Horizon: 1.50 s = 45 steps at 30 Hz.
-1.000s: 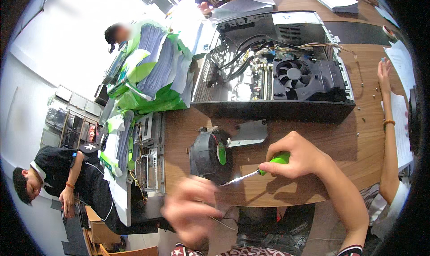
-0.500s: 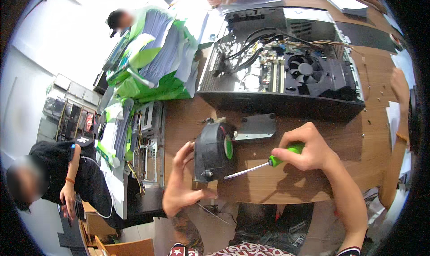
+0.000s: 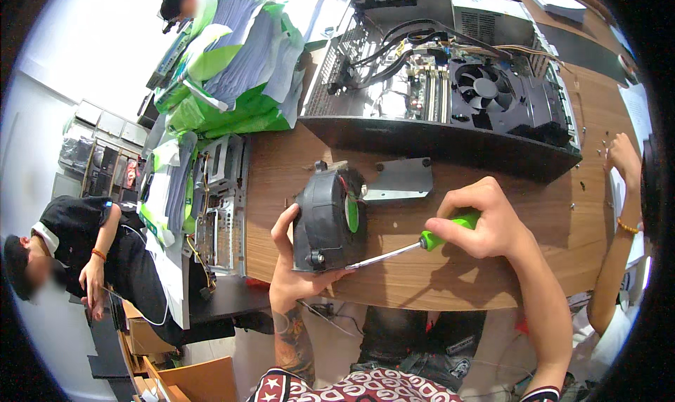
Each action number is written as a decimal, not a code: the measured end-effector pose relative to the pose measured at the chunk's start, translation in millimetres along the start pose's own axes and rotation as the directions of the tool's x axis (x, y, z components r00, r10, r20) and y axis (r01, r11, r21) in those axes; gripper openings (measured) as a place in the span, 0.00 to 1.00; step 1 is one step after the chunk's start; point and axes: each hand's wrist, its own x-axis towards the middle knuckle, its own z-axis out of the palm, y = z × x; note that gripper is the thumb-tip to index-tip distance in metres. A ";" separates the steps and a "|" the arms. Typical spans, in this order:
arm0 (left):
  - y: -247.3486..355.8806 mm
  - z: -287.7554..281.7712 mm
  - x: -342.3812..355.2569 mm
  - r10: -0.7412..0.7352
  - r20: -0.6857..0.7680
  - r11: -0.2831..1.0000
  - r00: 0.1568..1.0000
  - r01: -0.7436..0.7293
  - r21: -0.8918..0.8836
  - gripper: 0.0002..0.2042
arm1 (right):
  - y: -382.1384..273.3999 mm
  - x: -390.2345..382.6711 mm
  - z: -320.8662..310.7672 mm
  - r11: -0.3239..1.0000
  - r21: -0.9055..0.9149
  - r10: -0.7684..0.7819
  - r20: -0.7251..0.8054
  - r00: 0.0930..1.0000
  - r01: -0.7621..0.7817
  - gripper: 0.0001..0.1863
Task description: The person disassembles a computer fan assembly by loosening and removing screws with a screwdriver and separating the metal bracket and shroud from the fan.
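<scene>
My left hand [image 3: 297,284] is wrapped round the lower left side of a black cooling fan in a curved plastic housing [image 3: 322,226], with the thumb under its near edge. The fan has a round green label and stands at the table's front. My right hand [image 3: 486,218] grips a screwdriver [image 3: 387,255] by its green handle. Its shaft points left and slightly down, the tip by the fan's lower right corner, close to my left thumb. Whether the tip touches the fan I cannot tell. Behind the fan lies a flat metal plate [image 3: 399,179].
An open black computer case [image 3: 450,138] with a fan and cables lies across the far side of the wooden table [image 3: 415,289]. Loose screws [image 3: 571,206] are scattered at right. Paper stacks in green wrapping [image 3: 246,117] and a metal chassis [image 3: 219,226] stand left. Other people are on both sides.
My left hand has closed in on the fan, its thumb now under the housing. The screwdriver has shifted slightly left. The whole view has moved a little.
</scene>
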 end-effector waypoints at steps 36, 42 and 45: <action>22.0 29.6 8.2 0.076 -0.050 0.997 0.996 -0.078 -0.029 0.38 | -5.4 -1.6 2.8 0.974 0.135 0.189 -0.040 0.981 -0.182 0.22; 21.0 29.2 -15.2 -0.058 -0.208 0.987 0.977 0.024 -0.160 0.34 | -5.0 0.4 3.2 0.950 0.109 0.300 -0.071 0.951 -0.291 0.22; 18.4 28.0 -20.8 -0.103 -0.258 0.994 0.961 0.092 -0.055 0.27 | 0.5 0.7 5.9 0.959 0.098 0.277 -0.116 0.954 -0.266 0.23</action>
